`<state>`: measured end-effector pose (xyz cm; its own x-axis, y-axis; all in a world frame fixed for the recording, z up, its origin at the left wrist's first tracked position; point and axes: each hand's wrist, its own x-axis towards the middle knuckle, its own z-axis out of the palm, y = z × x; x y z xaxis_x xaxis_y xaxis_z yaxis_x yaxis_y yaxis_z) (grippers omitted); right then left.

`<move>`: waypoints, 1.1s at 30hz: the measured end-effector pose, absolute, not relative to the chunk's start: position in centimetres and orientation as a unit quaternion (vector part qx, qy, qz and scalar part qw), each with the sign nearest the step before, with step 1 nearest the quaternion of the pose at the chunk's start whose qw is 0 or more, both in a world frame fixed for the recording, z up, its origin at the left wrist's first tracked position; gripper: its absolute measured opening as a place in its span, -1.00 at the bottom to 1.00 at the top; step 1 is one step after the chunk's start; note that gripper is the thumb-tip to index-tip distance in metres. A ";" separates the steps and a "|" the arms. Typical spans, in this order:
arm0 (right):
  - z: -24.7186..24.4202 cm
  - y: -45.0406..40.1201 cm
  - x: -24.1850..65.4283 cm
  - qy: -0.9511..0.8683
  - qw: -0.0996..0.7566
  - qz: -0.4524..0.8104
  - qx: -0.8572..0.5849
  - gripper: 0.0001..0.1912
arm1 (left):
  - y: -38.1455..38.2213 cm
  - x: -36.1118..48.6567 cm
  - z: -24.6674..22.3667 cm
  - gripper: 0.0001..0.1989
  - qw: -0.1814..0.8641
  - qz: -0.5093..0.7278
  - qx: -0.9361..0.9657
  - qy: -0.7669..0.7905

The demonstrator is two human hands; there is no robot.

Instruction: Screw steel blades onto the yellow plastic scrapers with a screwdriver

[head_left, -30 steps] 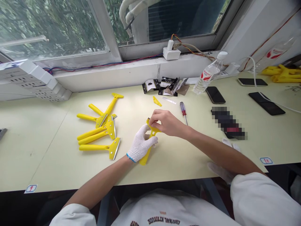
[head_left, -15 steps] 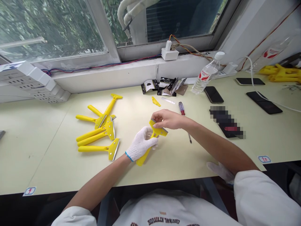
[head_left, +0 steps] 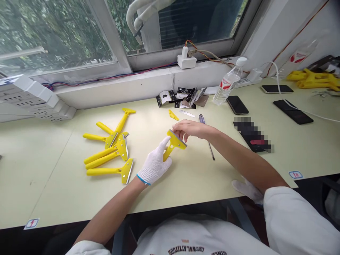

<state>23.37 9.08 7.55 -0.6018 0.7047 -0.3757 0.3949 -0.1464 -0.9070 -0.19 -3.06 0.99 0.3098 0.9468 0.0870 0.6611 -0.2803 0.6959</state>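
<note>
A yellow scraper (head_left: 176,141) with a metal blade along its head is held by the handle in my left hand (head_left: 155,161), which wears a white knit glove with a blue cuff. My left thumb lies up along the scraper's head. Just behind the blade edge is my bare right hand (head_left: 190,129), its fingers loosely bent and partly apart; whether they touch the blade is hard to see. On the table to the left lie several more yellow scrapers (head_left: 106,171). Beyond my hands are a small yellow plastic piece (head_left: 173,115) and a thin metal blade (head_left: 187,113).
A screwdriver (head_left: 209,143) lies right of my hands. Black cards (head_left: 165,98) are piled near the wall. A water bottle (head_left: 227,85), phones (head_left: 237,105) and yellow parts (head_left: 316,79) stand or lie at right. White boxes (head_left: 34,95) are stacked at left. A white glove (head_left: 248,190) rests at the front edge.
My right fingers have come off the front of the scraper's head to behind its blade. My left thumb has shifted up onto the head, and the scraper is slightly raised.
</note>
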 end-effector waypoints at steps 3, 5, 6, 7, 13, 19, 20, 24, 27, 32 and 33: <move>8.1 9.9 24.4 -0.635 0.149 0.588 -0.478 -0.50 | -3.2 -0.2 1.5 -0.08 0.301 0.268 0.752 0.522; 8.1 10.6 25.4 -0.672 0.153 0.505 -0.520 -0.61 | -3.3 -0.2 2.0 -0.09 0.334 0.284 0.738 0.512; 8.0 11.0 25.9 -0.699 0.149 0.445 -0.539 -0.68 | -3.3 -0.2 2.2 -0.08 0.363 0.291 0.724 0.509; 7.8 11.3 26.3 -0.726 0.140 0.380 -0.556 -0.75 | -3.4 -0.2 2.5 -0.08 0.402 0.299 0.704 0.504; 5.2 12.5 26.8 -0.795 0.065 0.174 -0.577 -0.89 | -3.4 -0.1 3.0 -0.04 0.658 0.351 0.523 0.413; 2.9 12.2 24.7 -0.853 0.037 0.156 -0.497 -0.84 | -3.4 -0.4 1.4 -0.53 0.769 0.395 0.406 0.296; 2.7 12.0 24.4 -0.851 0.031 0.155 -0.500 -0.84 | -3.4 -0.5 1.2 -0.59 0.781 0.400 0.389 0.281; 2.2 11.0 23.7 -0.849 0.005 0.147 -0.507 -0.79 | -3.4 -1.0 0.6 -0.68 0.795 0.417 0.367 0.245; 2.5 10.1 23.3 -0.850 -0.019 0.153 -0.504 -0.75 | -3.3 -1.2 0.5 -0.75 0.793 0.419 0.380 0.227; 6.1 8.7 23.6 -0.855 0.005 0.243 -0.459 -0.75 | -3.1 -1.3 0.8 -0.80 0.787 0.425 0.374 0.245; 7.2 8.3 23.9 -0.848 0.032 0.273 -0.453 -0.73 | -3.1 -1.3 0.9 -0.79 0.785 0.426 0.370 0.254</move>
<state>23.85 8.31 7.18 -0.5884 0.7854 -0.1921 0.7503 0.4417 -0.4919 -1.26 -3.09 0.92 0.5074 0.8576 -0.0836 -0.4818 0.3629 0.7976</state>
